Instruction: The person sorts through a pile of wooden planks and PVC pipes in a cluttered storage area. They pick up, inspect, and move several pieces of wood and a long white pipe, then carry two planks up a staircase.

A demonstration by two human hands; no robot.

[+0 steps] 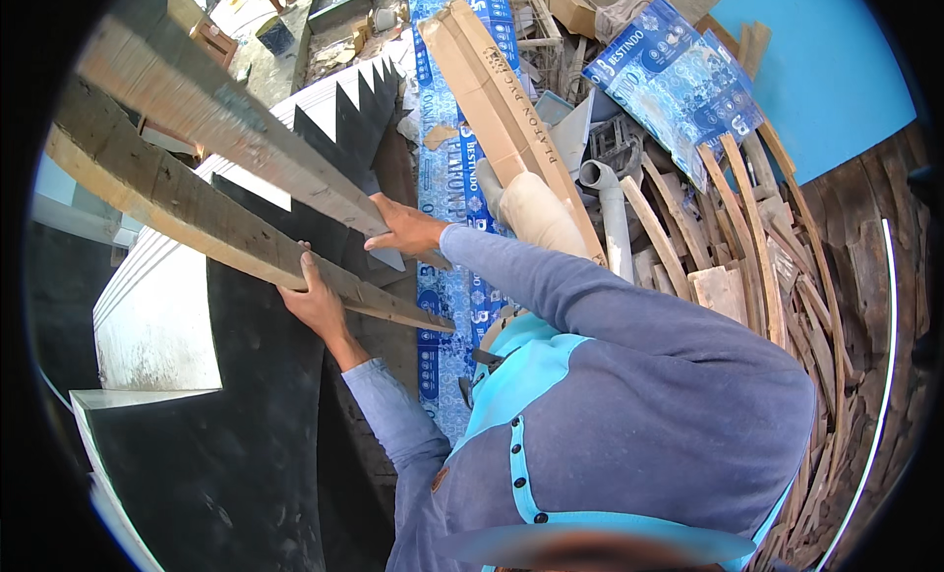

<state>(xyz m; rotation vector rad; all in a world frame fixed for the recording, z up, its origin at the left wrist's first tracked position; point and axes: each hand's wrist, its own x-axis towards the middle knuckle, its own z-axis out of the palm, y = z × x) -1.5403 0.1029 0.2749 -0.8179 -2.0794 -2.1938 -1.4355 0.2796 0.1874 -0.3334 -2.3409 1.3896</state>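
Observation:
Two long wooden beams run from the upper left towards the middle of the view. My left hand (316,295) is on the lower wooden beam (184,222), with the thumb over its top and the fingers underneath. My right hand (407,227) grips the near end of the upper wooden beam (243,122), which has pale stains on its side. The lower beam's near end reaches past my left hand, over the blue printed wrapping. A gap separates the beams between my hands. Part of a flat grey piece shows below my right hand, partly hidden.
Black-sided stairs with white steps (158,321) stand at the left. Blue printed packaging (446,203) lies along the floor, beside a long cardboard box (516,122). At the right are a grey plastic pipe (613,211), piled wooden strips (752,248) and a blue wall (833,71).

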